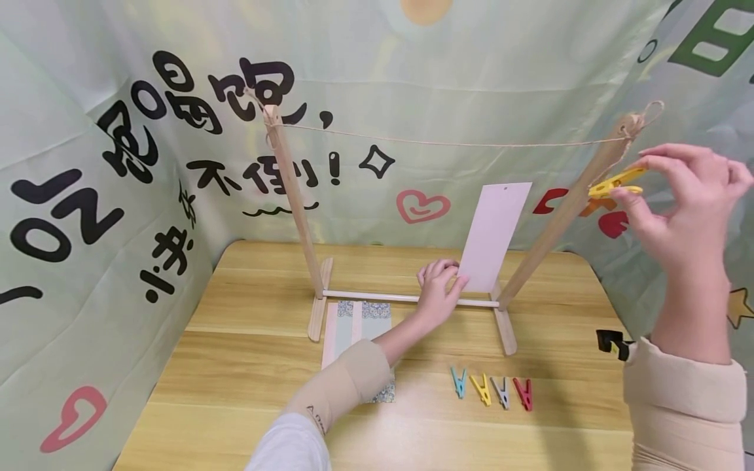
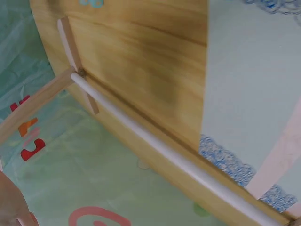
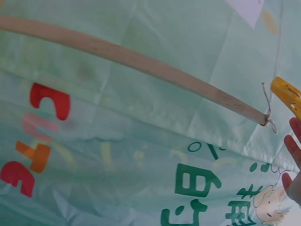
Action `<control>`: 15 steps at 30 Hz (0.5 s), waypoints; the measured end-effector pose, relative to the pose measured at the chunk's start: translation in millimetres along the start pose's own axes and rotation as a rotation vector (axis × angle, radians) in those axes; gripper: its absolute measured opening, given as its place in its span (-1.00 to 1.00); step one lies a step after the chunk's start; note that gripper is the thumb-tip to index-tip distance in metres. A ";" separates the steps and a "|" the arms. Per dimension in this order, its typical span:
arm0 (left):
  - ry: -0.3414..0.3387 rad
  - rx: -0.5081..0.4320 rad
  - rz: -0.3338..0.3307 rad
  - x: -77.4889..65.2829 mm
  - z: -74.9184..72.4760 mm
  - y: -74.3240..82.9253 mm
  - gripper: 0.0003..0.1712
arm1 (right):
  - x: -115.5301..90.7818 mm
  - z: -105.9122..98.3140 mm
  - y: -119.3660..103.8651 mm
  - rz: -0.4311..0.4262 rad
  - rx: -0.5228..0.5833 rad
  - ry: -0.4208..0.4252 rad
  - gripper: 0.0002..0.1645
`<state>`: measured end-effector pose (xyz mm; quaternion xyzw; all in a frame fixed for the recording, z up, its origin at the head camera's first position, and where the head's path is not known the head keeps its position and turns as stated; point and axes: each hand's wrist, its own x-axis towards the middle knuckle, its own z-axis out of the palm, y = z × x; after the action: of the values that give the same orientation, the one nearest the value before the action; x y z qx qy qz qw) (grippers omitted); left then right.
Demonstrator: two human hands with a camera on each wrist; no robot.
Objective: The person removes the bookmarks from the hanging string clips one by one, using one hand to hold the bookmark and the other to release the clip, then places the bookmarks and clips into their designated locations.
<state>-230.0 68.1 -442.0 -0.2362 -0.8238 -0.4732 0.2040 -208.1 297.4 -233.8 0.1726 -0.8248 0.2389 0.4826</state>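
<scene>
My left hand [image 1: 437,294] pinches a pale pink rectangular card [image 1: 495,235] by its lower left edge. The card stands upright, leaning a little right, with a small hole near its top; its upper edge is below a thin string [image 1: 436,142]. Between the thumb and fingers of my right hand [image 1: 695,196] is a yellow clothespin [image 1: 615,183], held at the right of the wooden frame's right post [image 1: 565,216]. In the right wrist view this clothespin [image 3: 288,94] shows near the knotted end of the post. Only part of my left hand [image 2: 11,205] enters the left wrist view.
Several clothespins [image 1: 484,390] in blue, yellow, grey and red lie in a row on the wooden table [image 1: 247,379]. Patterned blue and pink cards [image 1: 347,327] lie under my left forearm. A white rod [image 1: 371,296] joins the frame's feet. A printed cloth [image 1: 365,85] hangs behind.
</scene>
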 end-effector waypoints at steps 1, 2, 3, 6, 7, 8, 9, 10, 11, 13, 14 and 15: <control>0.000 -0.004 0.000 -2.0 -0.6 -1.3 -0.74 | -3.4 0.5 1.1 -0.001 -0.005 -0.004 -0.04; -0.001 -0.008 -0.001 -4.1 -1.1 -2.6 -0.74 | -7.0 1.1 2.4 0.001 -0.008 -0.008 -0.04; -0.002 -0.015 -0.004 -6.1 -1.5 -3.9 -0.75 | -10.6 1.8 3.9 0.003 -0.006 -0.011 -0.04; -0.008 -0.025 -0.016 -12.4 -2.6 -7.6 -0.75 | -22.0 2.8 8.3 0.010 -0.020 -0.033 -0.04; -0.009 -0.025 -0.021 -14.4 -3.2 -8.7 -0.75 | -26.0 2.9 9.7 0.008 -0.032 -0.044 -0.05; -0.009 -0.028 -0.026 -16.3 -3.9 -9.8 -0.75 | -30.0 3.1 10.9 0.007 -0.042 -0.054 -0.05; -0.008 -0.028 -0.031 -18.3 -4.7 -10.9 -0.76 | -34.0 3.3 12.1 0.003 -0.055 -0.065 -0.05; -0.006 -0.025 -0.036 -20.2 -5.5 -12.0 -0.75 | -38.3 3.5 13.2 -0.002 -0.069 -0.077 -0.05; -0.003 -0.024 -0.040 -22.0 -6.3 -13.3 -0.76 | -42.8 3.9 14.3 -0.004 -0.086 -0.089 -0.04; 0.001 -0.029 -0.049 -25.4 -8.2 -15.7 -0.76 | -51.8 5.7 16.6 -0.007 -0.108 -0.105 -0.04; 0.003 -0.033 -0.052 -27.0 -9.1 -17.0 -0.76 | -56.4 6.8 17.6 -0.004 -0.116 -0.111 -0.04; 0.005 -0.031 -0.054 -28.6 -9.8 -18.4 -0.76 | -60.9 8.0 18.7 0.000 -0.124 -0.119 -0.04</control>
<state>-216.6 45.8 -466.0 -0.2159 -0.8220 -0.4917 0.1895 -194.6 311.7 -294.9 0.1561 -0.8652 0.1767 0.4425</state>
